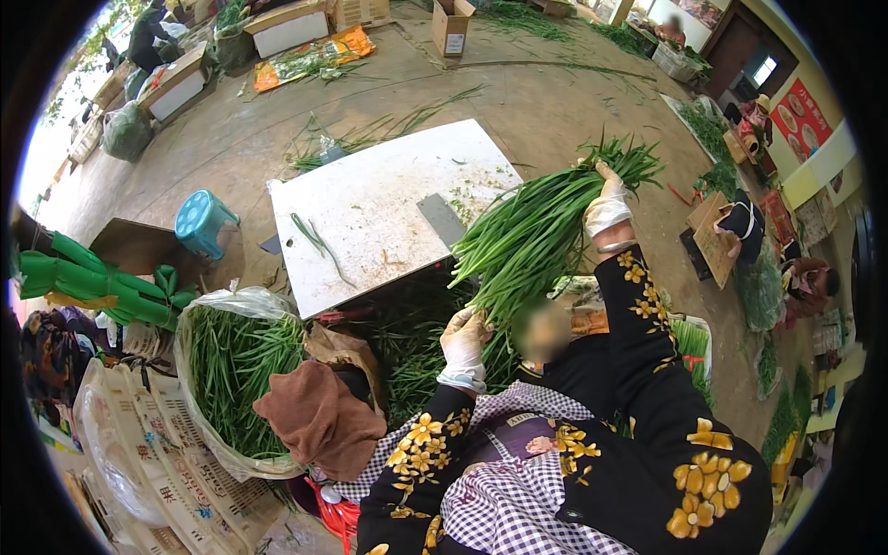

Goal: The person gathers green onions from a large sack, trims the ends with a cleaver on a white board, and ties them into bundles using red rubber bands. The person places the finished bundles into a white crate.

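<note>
My right hand (608, 198), in a pale glove with bare fingertips, grips a large bundle of long green leafy stalks (531, 222), like garlic chives, and holds it up beside a white board (388, 201). At the bundle's lower end is my left hand (463, 347), gloved too, its fingers pinched at some stalks. Bits of leaf and a few loose stalks lie on the board, with a grey flat plate (441, 218) at its edge. More stalks (423, 368) lie in shadow below the board, in front of me.
An open plastic bag of green stalks (243, 361) stands at left, beside a brown cloth (322, 416) and plastic crates (173, 458). A blue stool (201, 220) stands beyond them. A cardboard box (451, 28) is at the far side. Other people work at the right with greens.
</note>
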Motion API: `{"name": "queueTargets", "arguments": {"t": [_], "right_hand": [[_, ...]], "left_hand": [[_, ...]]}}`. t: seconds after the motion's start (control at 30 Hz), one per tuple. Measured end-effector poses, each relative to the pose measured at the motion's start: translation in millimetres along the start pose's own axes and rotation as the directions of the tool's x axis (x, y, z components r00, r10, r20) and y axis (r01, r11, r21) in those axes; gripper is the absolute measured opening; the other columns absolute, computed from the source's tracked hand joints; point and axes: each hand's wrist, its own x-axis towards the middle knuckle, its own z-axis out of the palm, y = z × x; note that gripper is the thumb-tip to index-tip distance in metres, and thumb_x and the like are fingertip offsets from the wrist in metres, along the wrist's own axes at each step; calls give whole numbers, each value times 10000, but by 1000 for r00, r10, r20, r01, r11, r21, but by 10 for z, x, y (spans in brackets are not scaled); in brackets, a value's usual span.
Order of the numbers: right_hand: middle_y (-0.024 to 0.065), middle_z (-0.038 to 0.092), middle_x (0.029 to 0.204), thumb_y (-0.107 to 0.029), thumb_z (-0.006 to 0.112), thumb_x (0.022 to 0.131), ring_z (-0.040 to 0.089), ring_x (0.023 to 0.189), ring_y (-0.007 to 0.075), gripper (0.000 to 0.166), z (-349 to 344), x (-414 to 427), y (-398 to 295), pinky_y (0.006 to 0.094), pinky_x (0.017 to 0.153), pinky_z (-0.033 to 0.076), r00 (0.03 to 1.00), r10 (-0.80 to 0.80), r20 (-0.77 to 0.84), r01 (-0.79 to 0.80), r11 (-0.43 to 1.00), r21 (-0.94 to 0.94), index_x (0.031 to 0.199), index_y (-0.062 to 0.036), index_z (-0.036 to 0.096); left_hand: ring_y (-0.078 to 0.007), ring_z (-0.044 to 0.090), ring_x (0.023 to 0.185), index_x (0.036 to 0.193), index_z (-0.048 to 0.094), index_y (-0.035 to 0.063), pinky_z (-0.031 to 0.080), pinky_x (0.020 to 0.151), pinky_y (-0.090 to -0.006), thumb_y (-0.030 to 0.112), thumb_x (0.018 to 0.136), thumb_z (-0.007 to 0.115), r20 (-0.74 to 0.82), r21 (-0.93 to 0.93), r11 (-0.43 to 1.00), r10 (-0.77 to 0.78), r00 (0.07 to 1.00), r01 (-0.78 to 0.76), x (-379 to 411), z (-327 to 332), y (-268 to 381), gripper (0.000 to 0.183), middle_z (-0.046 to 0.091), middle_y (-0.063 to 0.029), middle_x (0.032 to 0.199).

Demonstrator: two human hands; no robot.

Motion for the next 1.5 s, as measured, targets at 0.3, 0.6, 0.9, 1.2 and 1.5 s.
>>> {"name": "queueTargets", "arguments": {"t": [0.3,0.6,0.9,1.2,1.5], "right_hand": [[98,674,848,-288,623,891,625,704,246,205,-115,196,67,374,694,534,976,-18,217,12,999,33,917,-86,648],[101,675,827,-267,599,905,631,695,243,206,-70,174,92,366,673,544,974,-109,199,93,992,91,908,-66,644],[99,676,844,-269,607,900,630,713,226,221,-86,192,86,354,689,540,975,-76,211,70,997,35,896,-56,667],[97,685,856,-232,603,904,632,708,238,147,63,-92,120,365,679,538,997,-73,-4,73,997,2,936,-89,615],[99,611,1006,-305,708,831,573,828,216,296,-82,303,219,376,816,455,993,-84,79,87,996,-30,988,-79,601]], "left_hand": [[-110,637,701,960,649,1,527,612,-219,32,861,683,28,129,977,165,986,-167,61,-107,-46,109,691,-76,889],[-83,592,635,944,679,-30,484,587,-210,40,866,686,24,212,947,241,970,-241,71,-207,-34,105,680,-46,811],[-91,593,630,863,714,-22,471,596,-231,154,852,717,204,767,641,-198,959,-30,168,-503,-95,176,667,-39,690],[-110,603,893,1195,633,36,484,767,-230,114,806,765,265,511,854,-46,963,-100,300,-634,-183,418,652,-47,1090],[-49,473,657,1159,600,-24,370,570,-171,193,922,643,363,172,918,-396,843,357,140,-390,-210,324,554,46,789]]}}
